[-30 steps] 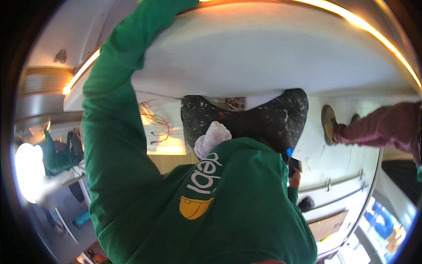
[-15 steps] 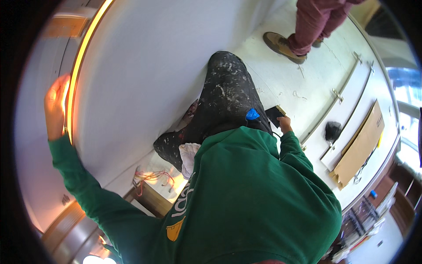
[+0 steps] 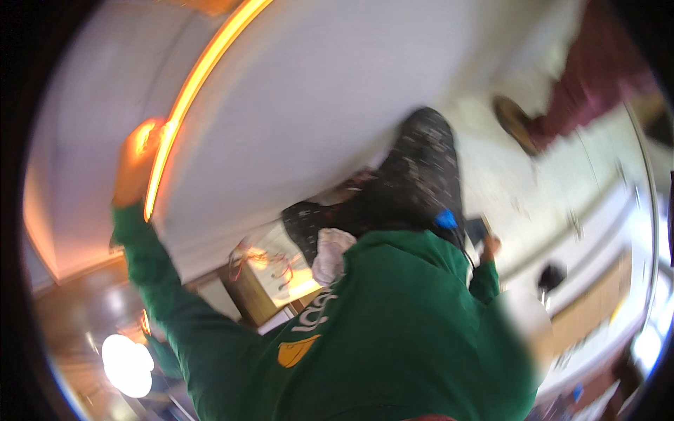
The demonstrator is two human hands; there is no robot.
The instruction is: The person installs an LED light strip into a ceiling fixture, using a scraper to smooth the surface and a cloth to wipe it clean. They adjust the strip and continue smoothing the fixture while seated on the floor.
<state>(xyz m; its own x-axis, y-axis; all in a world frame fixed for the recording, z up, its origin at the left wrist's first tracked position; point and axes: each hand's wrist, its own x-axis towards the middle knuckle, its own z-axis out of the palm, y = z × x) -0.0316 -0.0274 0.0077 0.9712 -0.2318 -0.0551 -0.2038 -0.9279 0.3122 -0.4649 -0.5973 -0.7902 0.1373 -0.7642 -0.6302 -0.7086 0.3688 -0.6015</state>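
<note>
Two hands stay wide apart; the left hand (image 3: 138,163) now glows orange at the curved light strip (image 3: 188,91) edging a smooth white panel (image 3: 302,105), suggesting closer contact, though blur hides whether its fingers pinch. The right hand (image 3: 493,246) grips a flat, dark rectangular block (image 3: 477,231) beside paint-flecked black trousers (image 3: 423,158).

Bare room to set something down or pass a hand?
Set down: pale floor between dark knee and the other person's shoe; blur may hide scraps. Hand room: white panel between glowing strip and knee. Crowded: strip at the left hand; wires left of white cloth; lower right, cardboard and black bundle.
</note>
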